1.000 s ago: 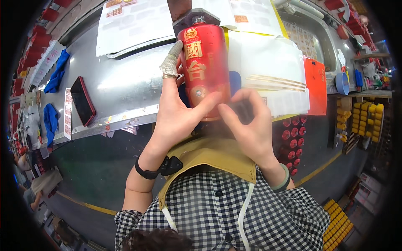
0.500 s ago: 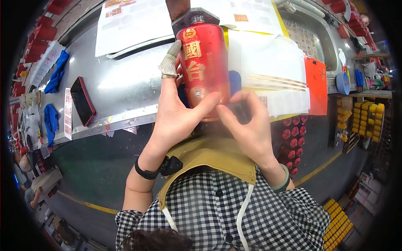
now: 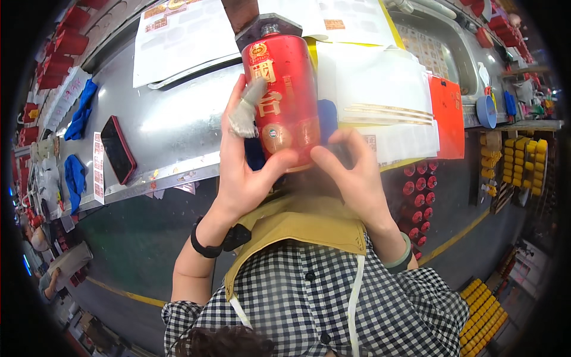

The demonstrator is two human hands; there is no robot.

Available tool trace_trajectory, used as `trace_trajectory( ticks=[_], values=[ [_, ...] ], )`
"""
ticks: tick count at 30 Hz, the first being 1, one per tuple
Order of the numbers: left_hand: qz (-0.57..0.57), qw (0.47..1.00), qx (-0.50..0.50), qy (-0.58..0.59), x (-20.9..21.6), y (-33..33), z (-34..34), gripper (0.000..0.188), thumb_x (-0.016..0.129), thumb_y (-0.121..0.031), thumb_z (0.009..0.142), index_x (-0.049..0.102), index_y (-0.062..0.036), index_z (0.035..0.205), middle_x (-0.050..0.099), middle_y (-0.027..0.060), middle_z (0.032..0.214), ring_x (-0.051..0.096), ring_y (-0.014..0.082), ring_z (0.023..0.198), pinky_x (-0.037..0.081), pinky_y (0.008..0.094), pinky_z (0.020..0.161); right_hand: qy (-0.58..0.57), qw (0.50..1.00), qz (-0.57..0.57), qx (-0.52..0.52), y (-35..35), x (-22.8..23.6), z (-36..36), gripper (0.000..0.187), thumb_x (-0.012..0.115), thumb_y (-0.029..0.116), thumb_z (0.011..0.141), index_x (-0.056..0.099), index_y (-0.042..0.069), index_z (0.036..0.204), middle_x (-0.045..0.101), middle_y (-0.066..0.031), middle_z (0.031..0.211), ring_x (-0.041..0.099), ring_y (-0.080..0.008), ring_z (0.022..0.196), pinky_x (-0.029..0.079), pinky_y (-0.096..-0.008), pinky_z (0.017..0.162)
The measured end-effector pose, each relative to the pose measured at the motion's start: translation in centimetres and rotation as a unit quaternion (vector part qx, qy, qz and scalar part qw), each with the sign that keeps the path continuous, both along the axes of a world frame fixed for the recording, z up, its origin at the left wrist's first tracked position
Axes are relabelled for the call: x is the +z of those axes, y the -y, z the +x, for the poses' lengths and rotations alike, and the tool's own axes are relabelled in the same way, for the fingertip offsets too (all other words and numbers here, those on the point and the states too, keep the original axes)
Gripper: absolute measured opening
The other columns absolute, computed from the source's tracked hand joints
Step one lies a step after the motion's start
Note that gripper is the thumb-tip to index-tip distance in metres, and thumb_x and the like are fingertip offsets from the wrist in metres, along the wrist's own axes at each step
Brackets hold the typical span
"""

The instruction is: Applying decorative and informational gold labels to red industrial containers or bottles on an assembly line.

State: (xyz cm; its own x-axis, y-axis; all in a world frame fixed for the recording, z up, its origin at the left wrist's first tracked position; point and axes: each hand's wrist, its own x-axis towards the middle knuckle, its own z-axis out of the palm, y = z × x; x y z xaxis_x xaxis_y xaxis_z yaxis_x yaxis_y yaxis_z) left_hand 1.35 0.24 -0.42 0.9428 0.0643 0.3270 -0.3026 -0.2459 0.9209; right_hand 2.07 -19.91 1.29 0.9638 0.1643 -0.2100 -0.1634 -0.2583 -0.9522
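Observation:
A red bottle with gold lettering and gold round emblems lies with its neck pointing away from me and its base toward me. My left hand holds its left side: the thumb presses near the base, and a finger in a pale knitted cover rests over the front. At the lower right edge, my right hand has its thumb against the bottle near the base, with the index finger bent beside it. Blue pads show at both sides of the bottle. Behind the neck stands a dark angular metal plate.
White sheets with gold strips lie on the right, beside an orange-red sheet. On the metal bench at left are a phone, a label strip and blue cloths. Red bottles stand below the bench at right.
The bottle has shifted slightly left. My left hand's covered finger has moved from the bottle's upper left edge down onto its front. My right thumb and index finger have spread a little.

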Motion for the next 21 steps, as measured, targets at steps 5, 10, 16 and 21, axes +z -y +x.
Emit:
trace_trajectory(
  ticks=[5, 10, 16, 21],
  values=[
    [0.393, 0.906, -0.011, 0.155, -0.9, -2.2, -2.1, 0.068, 0.063, -0.078, 0.086, 0.079, -0.0247, 0.125, 0.035, 0.0261, 0.164, 0.026, 0.0432, 0.151, 0.025, 0.0523, 0.122, -0.052, 0.997, 0.058, -0.003, 0.4, -0.2, -0.1, 0.034, 0.072, 0.034, 0.102, 0.062, 0.001, 0.104, 0.063, -0.0004, 0.095, 0.055, -0.0071, 0.09, 0.048, -0.0247, 0.082],
    [0.364, 0.916, -0.002, 0.169, -1.2, -2.1, -2.1, 0.075, 0.073, -0.073, 0.083, 0.072, -0.0165, 0.133, 0.031, 0.0264, 0.165, 0.025, 0.042, 0.152, 0.024, 0.052, 0.123, -0.036, 0.994, 0.101, 0.0, 0.5, 0.2, 0.2, 0.029, 0.067, 0.03, 0.106, 0.061, 0.001, 0.107, 0.062, -0.0002, 0.096, 0.054, -0.0054, 0.091, 0.047, -0.0231, 0.083],
    [0.056, 0.998, 0.0, -0.007, -0.9, -0.7, -1.6, 0.09, 0.08, -0.027, 0.084, 0.035, 0.0006, 0.157, 0.023, 0.0237, 0.167, 0.026, 0.0368, 0.153, 0.026, 0.0465, 0.124, -0.003, 0.998, 0.069, -0.008, 0.2, 1.3, 0.1, 0.025, 0.073, 0.019, 0.1, 0.059, 0.002, 0.112, 0.066, -0.0018, 0.097, 0.06, -0.0067, 0.09, 0.051, -0.0261, 0.081],
    [-0.06, 0.993, -0.026, -0.094, -0.2, 0.6, -1.6, 0.099, 0.078, -0.011, 0.083, 0.02, 0.0006, 0.163, 0.022, 0.0223, 0.166, 0.027, 0.0338, 0.153, 0.025, 0.0452, 0.125, 0.098, 0.995, -0.018, 0.017, -0.3, 1.8, 0.4, 0.034, 0.081, 0.012, 0.087, 0.059, 0.002, 0.111, 0.07, -0.0096, 0.095, 0.069, -0.0174, 0.089, 0.054, -0.0322, 0.081]
  ],
)
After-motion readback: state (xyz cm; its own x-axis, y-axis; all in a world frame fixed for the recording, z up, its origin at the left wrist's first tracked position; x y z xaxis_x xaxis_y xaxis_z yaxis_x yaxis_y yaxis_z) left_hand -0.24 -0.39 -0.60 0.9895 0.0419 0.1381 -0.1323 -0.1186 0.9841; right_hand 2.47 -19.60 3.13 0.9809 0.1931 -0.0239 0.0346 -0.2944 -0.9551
